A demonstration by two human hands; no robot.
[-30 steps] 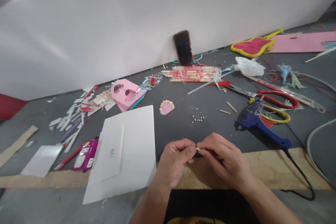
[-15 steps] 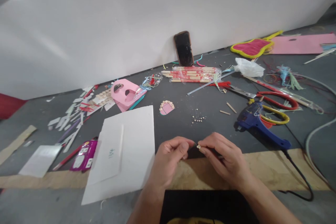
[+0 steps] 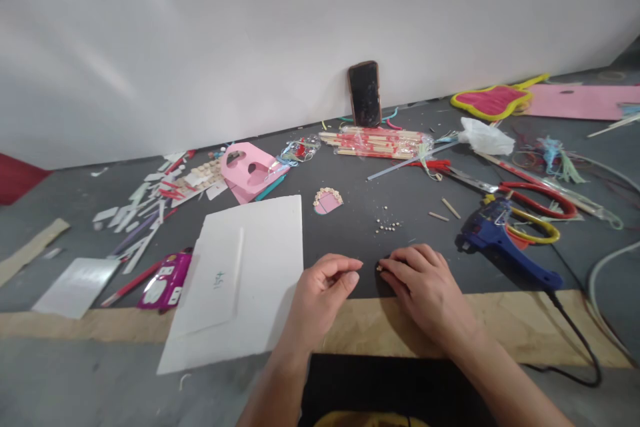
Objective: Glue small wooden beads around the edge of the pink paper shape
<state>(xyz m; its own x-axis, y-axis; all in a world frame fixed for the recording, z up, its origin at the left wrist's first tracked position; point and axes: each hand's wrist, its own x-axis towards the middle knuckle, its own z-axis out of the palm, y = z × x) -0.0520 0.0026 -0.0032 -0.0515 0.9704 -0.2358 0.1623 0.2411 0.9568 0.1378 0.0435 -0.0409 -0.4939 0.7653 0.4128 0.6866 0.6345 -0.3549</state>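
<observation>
Dark grey tabletop (image 3: pixel 350 240) strewn with craft scraps lies under both hands, where the right hand (image 3: pixel 425 280) pinches a tiny pale bead (image 3: pixel 379 269) between its fingertips low over the surface, near a scatter of loose pale beads (image 3: pixel 389 225), while the left hand (image 3: pixel 324 290) hovers just beside it, fingers loosely curled, apart and empty.

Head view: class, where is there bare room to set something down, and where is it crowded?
Bare: the dark mat between the white sheet, the pink arch and the loose beads; the wooden strip between the right hand, pinching a bead piece, and the black cable. Crowded: scraps at left, scissors and glue gun at right.
</observation>
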